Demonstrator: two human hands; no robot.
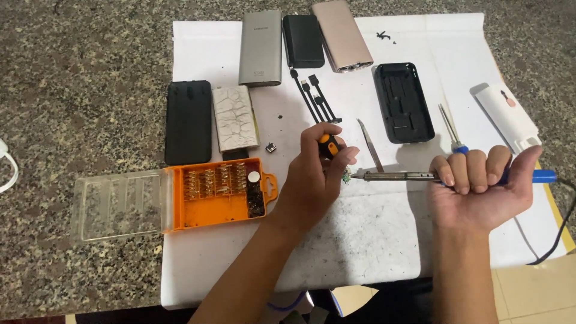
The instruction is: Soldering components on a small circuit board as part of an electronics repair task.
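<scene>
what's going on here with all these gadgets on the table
A person is working at a stone table covered with white paper. The left hand grips a small screwdriver with a black and orange handle, and the right hand holds a soldering iron, its tip pointing at a tiny green part beside the left hand. An open orange bit case lies to the left. Power banks and a black shell lie further back.

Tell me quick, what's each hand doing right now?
Left hand: closed on a black-and-orange screwdriver handle.
Right hand: closed around a soldering iron with a blue handle.
</scene>
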